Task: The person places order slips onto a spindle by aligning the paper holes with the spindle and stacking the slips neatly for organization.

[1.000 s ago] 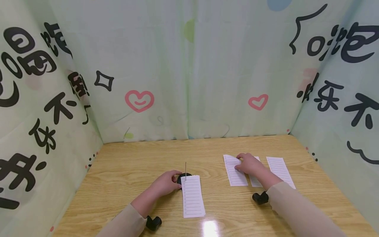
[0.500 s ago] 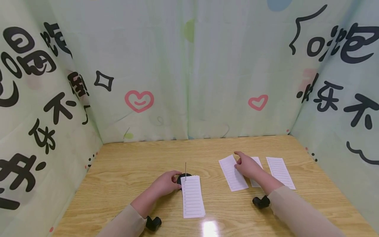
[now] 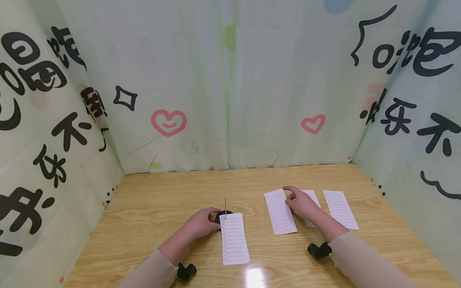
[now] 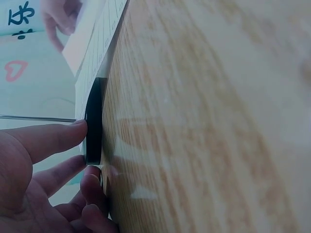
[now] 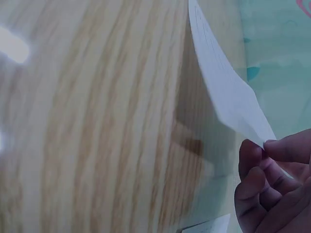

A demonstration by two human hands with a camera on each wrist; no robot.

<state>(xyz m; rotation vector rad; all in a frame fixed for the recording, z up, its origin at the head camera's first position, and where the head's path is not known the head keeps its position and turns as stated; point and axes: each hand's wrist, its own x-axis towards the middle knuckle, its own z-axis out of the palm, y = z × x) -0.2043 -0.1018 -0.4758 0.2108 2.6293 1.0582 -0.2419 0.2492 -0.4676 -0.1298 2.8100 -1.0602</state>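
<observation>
My left hand [image 3: 201,224] grips the round black base [image 4: 94,128] of a paper spike, thumb on top and fingers at its side. The thin metal needle [image 3: 225,205] stands upright and passes through the top of a small stack of lined slips [image 3: 235,242]. To the right, my right hand [image 3: 303,205] pinches a single lined slip of paper [image 3: 280,212] by its right edge between thumb and finger. In the right wrist view this slip [image 5: 228,87] bends and is raised off the wood, casting a shadow.
Another lined slip [image 3: 311,196] lies partly hidden under my right hand and forearm. Farther right lies one more slip [image 3: 340,208]. The wooden table [image 3: 162,192] is enclosed by printed pale curtains [image 3: 201,80] at the back and sides.
The pinched slip has come off the table row, shifting left and slightly nearer while turning a little. My right hand has moved slightly left with it. My left hand stays on the spike's base.
</observation>
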